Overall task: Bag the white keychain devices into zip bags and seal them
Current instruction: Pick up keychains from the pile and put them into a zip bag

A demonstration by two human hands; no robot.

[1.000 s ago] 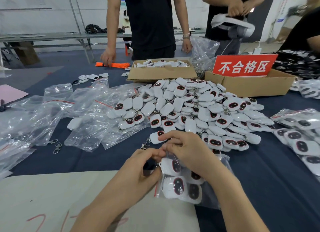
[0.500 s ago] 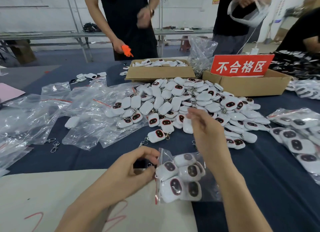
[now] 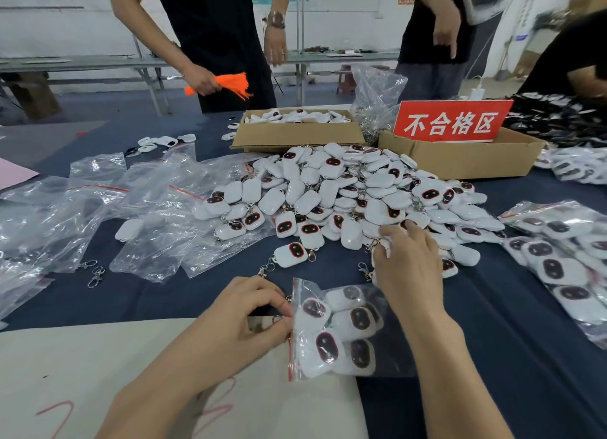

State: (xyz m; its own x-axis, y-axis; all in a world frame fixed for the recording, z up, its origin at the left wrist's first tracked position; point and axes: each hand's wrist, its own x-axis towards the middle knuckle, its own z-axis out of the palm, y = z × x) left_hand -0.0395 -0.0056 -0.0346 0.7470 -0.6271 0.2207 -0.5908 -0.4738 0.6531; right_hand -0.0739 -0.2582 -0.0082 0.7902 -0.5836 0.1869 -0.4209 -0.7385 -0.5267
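A clear zip bag with a red strip lies at the near table edge, holding several white keychain devices. My left hand pinches the bag's open mouth on its left side. My right hand is at the near edge of the big pile of white keychain devices, with thumb and fingers closing round one device there. One loose device with a metal clasp lies just left of that hand.
Empty zip bags are spread on the left and filled bags lie on the right. Behind the pile stand a cardboard box of devices and another box with a red sign. People stand across the table; one holds orange ties.
My right hand left the bag's mouth and moved forward and right to the pile's near edge. My left hand has kept hold of the bag's mouth. The person opposite picked up the orange ties.
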